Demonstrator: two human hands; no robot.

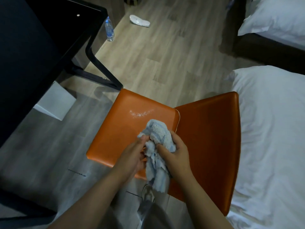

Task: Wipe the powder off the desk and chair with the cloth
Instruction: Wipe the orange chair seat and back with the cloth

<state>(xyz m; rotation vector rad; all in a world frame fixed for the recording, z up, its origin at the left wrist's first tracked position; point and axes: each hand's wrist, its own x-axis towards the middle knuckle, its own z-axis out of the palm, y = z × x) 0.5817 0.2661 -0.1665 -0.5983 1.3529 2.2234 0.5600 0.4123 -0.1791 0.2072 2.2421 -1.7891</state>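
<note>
Fingers [143, 140] of left hand [132, 156] and right hand [175, 154] curled round the bunched cloth [158, 134] above the chair [115, 133] seat. Powder [140, 113] lay at twelve o'clock from the cloth, so the chair seemed unfinished; the desk [24, 47], at ten o'clock, looked clean.

The left hand [132, 157] and right hand [175, 154] grip, fingers [143, 140] curled.

One wide-angle view from the person's head, facing forward and steeply down, close above an orange chair [123, 123] at centre. The left hand [132, 157] and right hand [177, 153], gripping a cloth [159, 129], reach in from 6 o'clock. A dark desk [24, 55] fills 10 o'clock; a white bed [272, 129], 3 o'clock.
</note>
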